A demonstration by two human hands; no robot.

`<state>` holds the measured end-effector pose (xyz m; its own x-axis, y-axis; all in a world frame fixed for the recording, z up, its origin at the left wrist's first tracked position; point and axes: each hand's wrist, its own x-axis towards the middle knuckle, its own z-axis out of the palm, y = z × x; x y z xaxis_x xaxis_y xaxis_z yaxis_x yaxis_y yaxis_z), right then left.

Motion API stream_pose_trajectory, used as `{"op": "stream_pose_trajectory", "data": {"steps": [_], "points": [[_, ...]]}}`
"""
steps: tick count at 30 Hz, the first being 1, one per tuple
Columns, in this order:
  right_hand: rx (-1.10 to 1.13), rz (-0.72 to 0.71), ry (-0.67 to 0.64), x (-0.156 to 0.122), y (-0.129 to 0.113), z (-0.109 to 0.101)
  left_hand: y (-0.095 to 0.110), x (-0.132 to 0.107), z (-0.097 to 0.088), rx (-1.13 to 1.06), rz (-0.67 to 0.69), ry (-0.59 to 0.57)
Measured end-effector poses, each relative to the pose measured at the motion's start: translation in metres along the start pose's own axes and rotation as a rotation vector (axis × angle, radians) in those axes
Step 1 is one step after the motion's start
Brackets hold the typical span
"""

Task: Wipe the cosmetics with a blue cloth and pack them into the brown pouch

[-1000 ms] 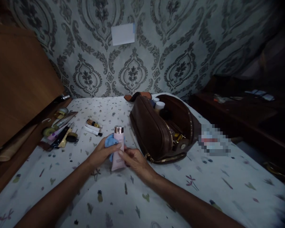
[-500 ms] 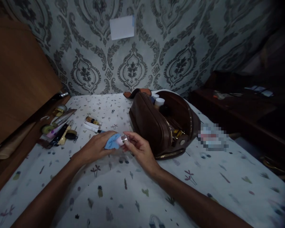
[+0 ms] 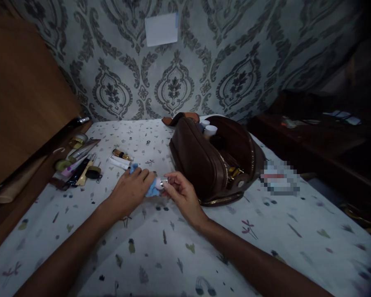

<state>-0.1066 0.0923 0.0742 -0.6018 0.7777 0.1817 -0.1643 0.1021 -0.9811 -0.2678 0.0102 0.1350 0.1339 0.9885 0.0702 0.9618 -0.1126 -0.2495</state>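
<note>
A small pale pink bottle (image 3: pixel 157 184) with a shiny silver cap lies level between my hands, over the patterned sheet. My left hand (image 3: pixel 131 185) is closed around a light blue cloth (image 3: pixel 153 189), which wraps the pink end. My right hand (image 3: pixel 183 193) pinches the silver end between thumb and fingers. Just right of it stands an open brown leather bag (image 3: pixel 193 159) with white-capped containers (image 3: pixel 210 131) inside. Beyond my left hand lie a white tube (image 3: pixel 120 162) and a gold-and-black tube (image 3: pixel 121 154).
Several cosmetics, among them a round dark-lidded jar (image 3: pixel 93 172), lie at the left beside a wooden panel (image 3: pixel 24 95). An orange-brown strap (image 3: pixel 185 117) sits behind the bag. A blurred-out packet (image 3: pixel 281 177) is at the right. Patterned wallpaper rises behind.
My left hand has turned over the cloth, its back and knuckles now facing up, and the cloth has shifted around the bottle. My right hand keeps its pinch. The view has tilted slightly.
</note>
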Motion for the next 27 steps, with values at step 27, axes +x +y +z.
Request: {"op": "stream_pose_trajectory", "data": {"steps": [27], "points": [[0.043, 0.169, -0.062, 0.001, 0.006, 0.001, -0.007, 0.004, 0.027, -0.237, 0.042, 0.197]]}}
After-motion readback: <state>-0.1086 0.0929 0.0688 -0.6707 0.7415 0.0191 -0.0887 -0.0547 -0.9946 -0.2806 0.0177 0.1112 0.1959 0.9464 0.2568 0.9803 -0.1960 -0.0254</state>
